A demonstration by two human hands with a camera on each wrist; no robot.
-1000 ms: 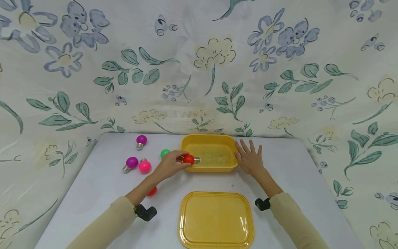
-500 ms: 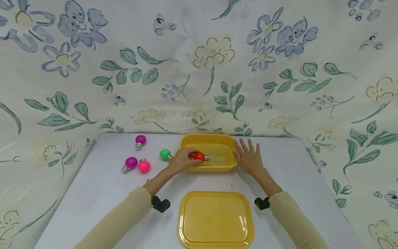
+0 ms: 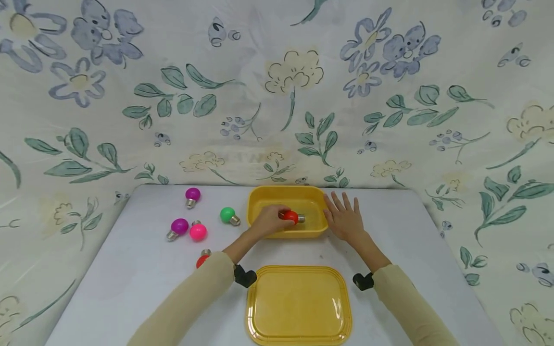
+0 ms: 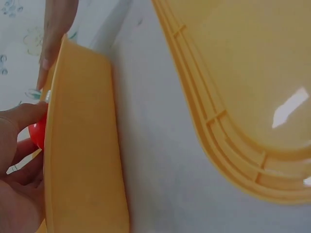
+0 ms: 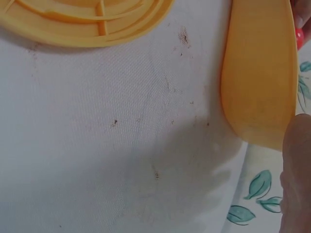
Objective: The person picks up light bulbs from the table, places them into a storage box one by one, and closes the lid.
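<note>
My left hand (image 3: 269, 220) grips a red light bulb (image 3: 291, 217) by its round end, over the inside of a yellow plastic container (image 3: 255, 230). The bulb's silver screw base points to the right. In the left wrist view the red bulb (image 4: 38, 131) shows between thumb and fingers, partly hidden behind the container's wall (image 4: 82, 136). At the container's right end lies my right hand (image 3: 345, 222), its fingers straight and spread against the rim. The right wrist view catches only part of that hand (image 5: 297, 170), beside the container's end.
A yellow lid (image 3: 298, 305) lies in front of the container. To the left are a green bulb (image 3: 227, 215), a pink bulb (image 3: 198, 232), two purple bulbs (image 3: 192, 194) and another red bulb (image 3: 202, 261), partly behind the left sleeve. A flowered cloth (image 3: 277, 96) hangs behind the table.
My left hand has carried the red bulb rightward, from the container's left edge to over its middle. The green bulb and the other red bulb are more exposed. My right hand stays at the rim.
</note>
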